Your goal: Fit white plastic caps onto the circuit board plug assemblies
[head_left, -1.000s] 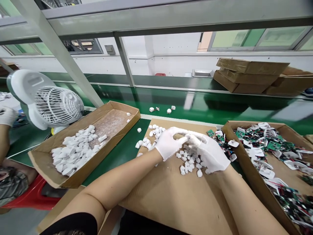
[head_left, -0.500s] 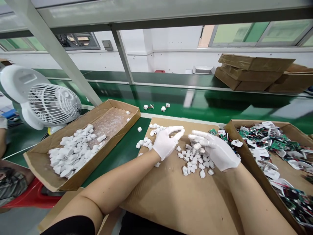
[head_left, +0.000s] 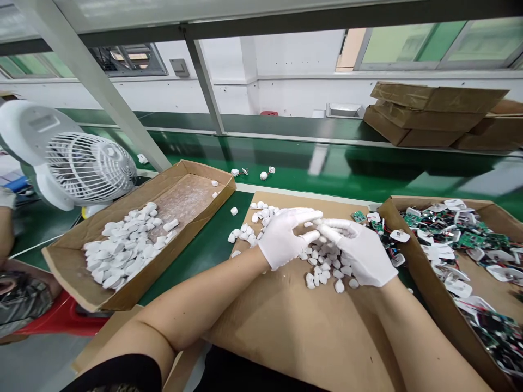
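Note:
My gloved left hand [head_left: 286, 237] reaches over a brown cardboard sheet [head_left: 294, 326], thumb and fingers closed in toward my right hand's fingertips. What those left fingertips hold, if anything, is too small to make out. Opposite it, my gloved right hand [head_left: 363, 250] is bent with its fingers together around a small white piece [head_left: 322, 238], mostly covered by the glove. Under the right hand spreads a pile of small white rounded pieces [head_left: 324, 267]. Another group of white pieces [head_left: 245, 233] lies just beyond my left hand.
On the left, a shallow cardboard box [head_left: 180, 272] holds many white pieces, beside a white fan [head_left: 90, 169]. To the right, another cardboard box [head_left: 425, 294] contains green circuit boards and wired white parts. Two small wired parts [head_left: 263, 175] lie on the green bench behind.
My left hand has moved right, bringing its fingertips up against those of my right hand. The right hand has stayed over the pile, its fingers curled further in. The view has shifted slightly.

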Tool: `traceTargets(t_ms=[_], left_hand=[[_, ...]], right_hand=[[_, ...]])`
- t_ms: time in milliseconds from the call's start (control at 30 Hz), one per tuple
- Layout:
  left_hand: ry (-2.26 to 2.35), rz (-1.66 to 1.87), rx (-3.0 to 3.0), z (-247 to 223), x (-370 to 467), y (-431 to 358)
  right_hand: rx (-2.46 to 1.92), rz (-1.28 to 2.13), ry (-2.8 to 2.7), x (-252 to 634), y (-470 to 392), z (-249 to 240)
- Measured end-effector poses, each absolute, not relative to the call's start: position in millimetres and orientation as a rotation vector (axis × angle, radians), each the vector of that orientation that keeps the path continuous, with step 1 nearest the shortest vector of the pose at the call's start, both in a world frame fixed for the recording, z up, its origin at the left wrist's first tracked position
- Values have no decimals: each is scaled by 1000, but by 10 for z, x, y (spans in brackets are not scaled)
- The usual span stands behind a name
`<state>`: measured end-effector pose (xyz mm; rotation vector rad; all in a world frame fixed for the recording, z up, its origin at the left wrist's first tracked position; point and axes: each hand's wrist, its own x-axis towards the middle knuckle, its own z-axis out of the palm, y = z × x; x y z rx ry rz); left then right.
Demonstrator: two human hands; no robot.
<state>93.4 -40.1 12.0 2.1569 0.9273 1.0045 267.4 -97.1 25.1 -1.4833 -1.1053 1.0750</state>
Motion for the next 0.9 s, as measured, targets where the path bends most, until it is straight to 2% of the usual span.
traceTargets(t_ms=[100, 200, 300, 367, 700, 900], left_hand=[[1024, 809, 2130, 207, 798, -245], [1144, 428, 2314, 270, 650, -101], [1234, 14, 2534, 244, 595, -61], [1281, -83, 2555, 193, 607, -76], [1376, 402, 2215, 240, 689, -128], [1041, 803, 1685, 209, 836, -264]], right_hand=[[-1545, 990, -1050, 2725, -947, 271], [-1540, 906, -1112, 2781, -928, 244], [-1561, 911, -1149, 2781, -927, 178], [-1564, 957, -1122, 2766, -926, 141], [-1498, 1288, -1016, 2823, -900, 126], [-1570, 1398, -900, 2715, -916, 164]])
